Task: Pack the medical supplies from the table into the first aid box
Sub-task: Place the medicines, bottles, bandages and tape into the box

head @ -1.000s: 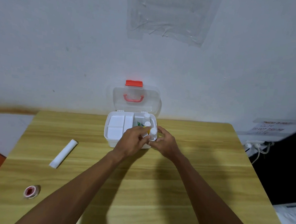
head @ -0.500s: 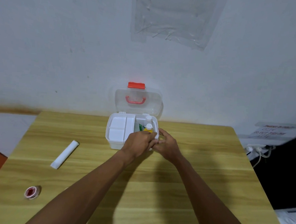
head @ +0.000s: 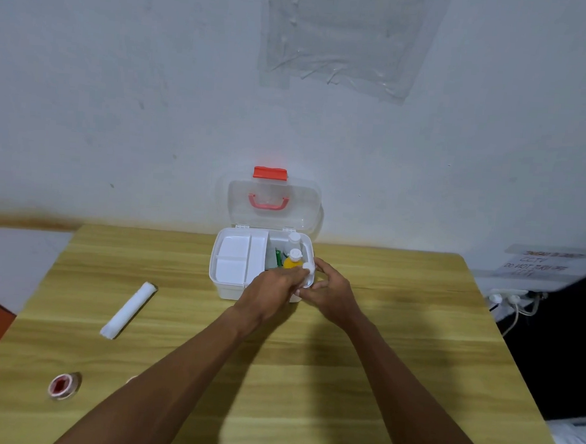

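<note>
The white first aid box [head: 227,288] stands open at the table's far edge, its clear lid [head: 306,205] with a red handle raised against the wall. A white tray fills its left half. On the right are a green item [head: 277,257], a white-capped bottle [head: 294,237] and a yellow bottle [head: 292,260]. My left hand [head: 274,286] holds a small white bottle [head: 308,267] in the box's front right corner. My right hand [head: 332,293] grips that corner, thumb on the front wall. A white bandage roll [head: 128,309] and a red tape roll [head: 64,384] lie on the table to the left.
The wooden table [head: 398,331] ends at the wall behind the box. Off its right edge are a power strip with cables [head: 510,298] and a paper sign [head: 539,266]. A plastic sheet is taped on the wall above.
The small white bottle has gone lower into the box's front right corner with my left hand. My right hand has stayed at that corner. The view has shifted slightly.
</note>
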